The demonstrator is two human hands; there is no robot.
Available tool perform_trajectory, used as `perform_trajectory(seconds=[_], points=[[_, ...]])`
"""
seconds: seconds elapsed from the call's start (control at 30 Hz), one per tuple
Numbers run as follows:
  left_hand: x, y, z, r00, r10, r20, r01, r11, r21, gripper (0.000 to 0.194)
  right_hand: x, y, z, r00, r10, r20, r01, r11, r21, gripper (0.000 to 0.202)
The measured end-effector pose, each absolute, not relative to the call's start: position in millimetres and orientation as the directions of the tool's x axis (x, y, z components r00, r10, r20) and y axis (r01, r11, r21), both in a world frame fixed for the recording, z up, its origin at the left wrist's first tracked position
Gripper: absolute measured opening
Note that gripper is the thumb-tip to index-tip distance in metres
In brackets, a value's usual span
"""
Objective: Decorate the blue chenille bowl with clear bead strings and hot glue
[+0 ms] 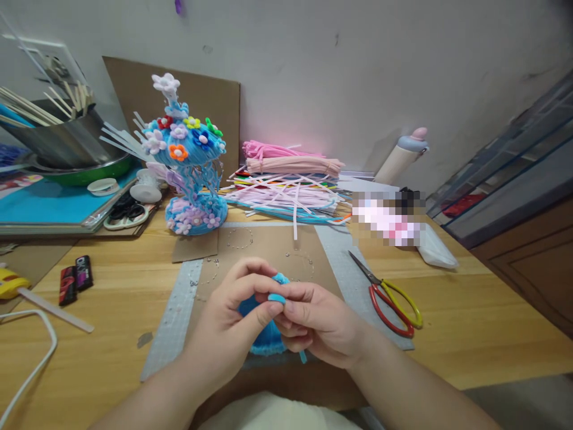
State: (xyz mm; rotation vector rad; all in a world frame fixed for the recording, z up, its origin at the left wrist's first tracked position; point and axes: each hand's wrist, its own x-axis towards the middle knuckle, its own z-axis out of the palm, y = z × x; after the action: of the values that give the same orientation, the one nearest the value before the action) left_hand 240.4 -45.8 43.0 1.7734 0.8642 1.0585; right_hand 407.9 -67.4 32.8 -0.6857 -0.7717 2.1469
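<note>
Both hands are meeting over the middle of the counter (483, 334), closed at the fingertips around a small, bright-blue fuzzy strip (276, 298). The left hand (239, 307) is pinching it from one side between thumb and fingers, while the right hand (329, 319) is gripping it from the other, its lower fingers curling inward. A thin blue end (303, 356) is poking out beneath the right hand; whether it is belonging to the same strip, I cannot tell. Just below and behind the fingers, a larger blue piece (266, 343) is sitting partly hidden, its lower edge looking fuzzy.

All this is happening above a cardboard sheet (264, 239), which is lying on a pale grey mat (342, 280). Beaded loops (240, 239) are resting on the cardboard beyond the hands. To the right, scissors with one red and one yellow handle (380, 286) are lying across the mat — blades pointing away. Farther back, a blue ornament covered in colourful flowers (183, 146) is standing upright, and beside it bundles of pink, white and blue strips (290, 179) are lying piled near the wall (304, 77).
</note>
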Motion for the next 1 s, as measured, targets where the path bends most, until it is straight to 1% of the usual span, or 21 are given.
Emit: perform_trajectory(seconds=[0.13, 0.23, 0.3, 0.37, 0.4, 0.5, 0.53, 0.57, 0.63, 0.73, 0.8, 0.83, 0.9, 0.93, 1.0], points=[[238.8, -43.7, 42.4, 0.329, 0.913, 0.241, 0.065, -0.277, 0.959, 0.008, 408.0, -65.9, 33.0, -0.554, 0.792, -0.256, -0.441, -0.540, -0.717, 0.020], [237.8, -42.1, 42.8, 0.318, 0.928, 0.194, 0.011, -0.208, 0.978, 0.012, 410.3, -65.6, 34.8, -0.518, 0.817, -0.254, -0.436, -0.507, -0.744, 0.021], [236.9, -41.6, 44.2, 0.332, 0.923, 0.194, 0.039, -0.219, 0.975, 0.014, 411.9, -66.4, 36.7, -0.495, 0.830, -0.259, -0.435, -0.494, -0.753, 0.022], [235.5, -41.5, 46.3, 0.349, 0.908, 0.232, 0.131, -0.293, 0.947, 0.013, 412.9, -67.7, 38.1, -0.470, 0.839, -0.274, -0.428, -0.488, -0.761, 0.024], [234.7, -41.6, 47.5, 0.360, 0.893, 0.269, 0.197, -0.355, 0.914, 0.012, 413.1, -68.3, 38.3, -0.450, 0.849, -0.278, -0.415, -0.474, -0.777, 0.025], [232.7, -42.5, 50.3, 0.400, 0.823, 0.403, 0.382, -0.550, 0.743, 0.010, 413.4, -69.2, 36.9, -0.368, 0.892, -0.263, -0.328, -0.389, -0.861, 0.028], [232.6, -43.1, 50.8, 0.408, 0.804, 0.433, 0.412, -0.586, 0.698, 0.010, 413.5, -69.2, 36.1, -0.348, 0.902, -0.255, -0.297, -0.364, -0.883, 0.029], [233.0, -43.8, 51.1, 0.411, 0.797, 0.443, 0.421, -0.597, 0.683, 0.010, 413.7, -69.1, 35.5, -0.339, 0.907, -0.250, -0.274, -0.350, -0.896, 0.030], [234.9, -45.5, 51.1, 0.393, 0.826, 0.404, 0.388, -0.548, 0.741, 0.010, 414.1, -68.8, 34.8, -0.348, 0.903, -0.252, -0.261, -0.351, -0.899, 0.030], [239.1, -47.4, 50.2, 0.355, 0.888, 0.291, 0.260, -0.393, 0.882, 0.013, 414.8, -69.2, 35.3, -0.362, 0.898, -0.250, -0.259, -0.354, -0.898, 0.030], [240.7, -47.4, 49.7, 0.339, 0.904, 0.260, 0.204, -0.340, 0.918, 0.014, 415.3, -69.8, 36.1, -0.356, 0.902, -0.245, -0.253, -0.345, -0.904, 0.030], [240.7, -47.1, 49.6, 0.341, 0.903, 0.263, 0.202, -0.343, 0.917, 0.014, 415.6, -70.1, 36.5, -0.354, 0.903, -0.243, -0.253, -0.343, -0.905, 0.030], [239.3, -45.9, 49.7, 0.371, 0.880, 0.298, 0.251, -0.403, 0.880, 0.013, 416.2, -70.4, 37.5, -0.362, 0.899, -0.245, -0.259, -0.350, -0.900, 0.030], [238.2, -45.3, 49.8, 0.396, 0.857, 0.329, 0.295, -0.458, 0.839, 0.012, 416.2, -70.3, 38.2, -0.365, 0.898, -0.247, -0.257, -0.352, -0.900, 0.030], [235.9, -44.4, 49.6, 0.452, 0.786, 0.422, 0.399, -0.601, 0.692, 0.010, 415.7, -69.6, 39.5, -0.346, 0.906, -0.242, -0.216, -0.328, -0.920, 0.030]])
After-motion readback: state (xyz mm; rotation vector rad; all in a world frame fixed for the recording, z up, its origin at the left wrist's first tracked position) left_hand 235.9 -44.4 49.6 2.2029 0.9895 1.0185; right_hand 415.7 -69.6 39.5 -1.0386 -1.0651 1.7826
